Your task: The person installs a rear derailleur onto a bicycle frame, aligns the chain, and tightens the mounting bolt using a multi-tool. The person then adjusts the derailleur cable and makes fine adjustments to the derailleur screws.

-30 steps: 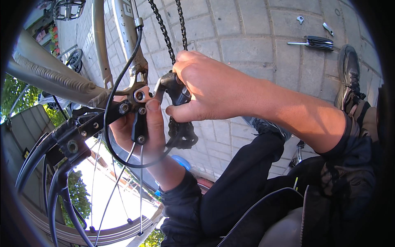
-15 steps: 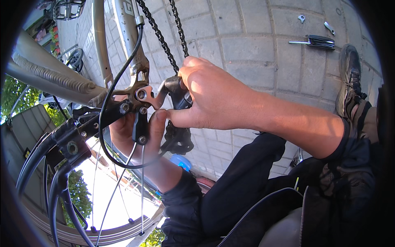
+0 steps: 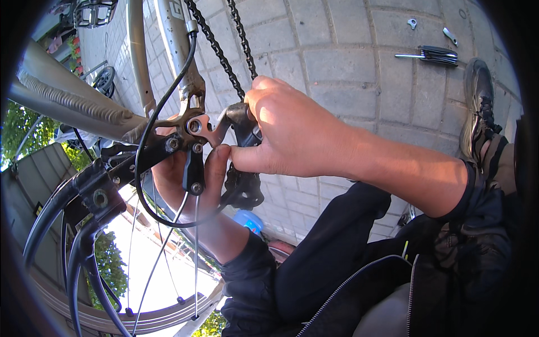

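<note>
My right hand [image 3: 292, 135] comes in from the right and is closed on a black rear derailleur [image 3: 242, 124], thumb below and fingers curled over its far side. From the derailleur a silver hanger plate [image 3: 215, 133] reaches left to the bicycle's rear dropout [image 3: 181, 124] and lies against it by the axle hole. Below the dropout, my left hand [image 3: 214, 182] is behind a black bracket [image 3: 193, 171]. Its thumb tip meets my right thumb under the plate; the fingers are partly hidden, and what they grip does not show. A black chain [image 3: 218, 50] runs up from the derailleur.
A black cable [image 3: 138, 174] loops in front of the dropout. Wheel spokes [image 3: 164, 241] and a rim [image 3: 151, 319] are at lower left. On the paving [image 3: 337, 64], a folding multi-tool [image 3: 438, 55] and two small metal parts lie near my shoe [image 3: 478, 101]. Something blue [image 3: 249, 220] sits beyond my left forearm.
</note>
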{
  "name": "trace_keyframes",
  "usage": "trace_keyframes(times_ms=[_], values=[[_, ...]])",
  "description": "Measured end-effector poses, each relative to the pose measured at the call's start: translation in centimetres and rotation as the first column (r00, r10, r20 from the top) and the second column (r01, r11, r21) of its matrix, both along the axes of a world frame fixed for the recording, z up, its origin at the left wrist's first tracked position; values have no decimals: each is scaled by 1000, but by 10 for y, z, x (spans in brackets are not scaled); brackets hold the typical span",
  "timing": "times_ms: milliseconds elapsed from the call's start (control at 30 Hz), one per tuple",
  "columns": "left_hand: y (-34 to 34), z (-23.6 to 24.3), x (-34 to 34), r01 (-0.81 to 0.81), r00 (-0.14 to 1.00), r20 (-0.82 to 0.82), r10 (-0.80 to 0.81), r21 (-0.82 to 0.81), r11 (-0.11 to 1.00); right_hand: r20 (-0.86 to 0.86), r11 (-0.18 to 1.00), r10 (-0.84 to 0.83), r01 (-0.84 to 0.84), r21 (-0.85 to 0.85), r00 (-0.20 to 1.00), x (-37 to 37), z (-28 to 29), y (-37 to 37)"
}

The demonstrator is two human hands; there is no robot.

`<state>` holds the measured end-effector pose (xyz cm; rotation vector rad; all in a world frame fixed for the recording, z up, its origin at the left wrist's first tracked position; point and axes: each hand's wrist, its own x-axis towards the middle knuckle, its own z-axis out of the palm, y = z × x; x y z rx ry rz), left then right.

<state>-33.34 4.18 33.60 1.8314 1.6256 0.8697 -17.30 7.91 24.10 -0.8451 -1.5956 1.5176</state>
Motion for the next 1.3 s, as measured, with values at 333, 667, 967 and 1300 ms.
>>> trace_keyframes(times_ms=[333, 667, 967, 1300], values=[[-5, 0, -2, -44, 999, 25, 44, -19, 999, -13, 999, -35, 34, -30, 999, 0, 1, -2], [1, 2, -1, 57, 998, 9, -57, 6, 998, -25, 993, -60, 57, -106, 998, 1, 2, -4], [7, 3, -2, 99, 993, -69, -98, 10, 995, -28, 988, -108, 105, -116, 994, -5, 1, -8], [3, 5, -3, 56, 994, -97, -55, 8, 998, -27, 996, -69, 67, -60, 997, -1, 1, -6]])
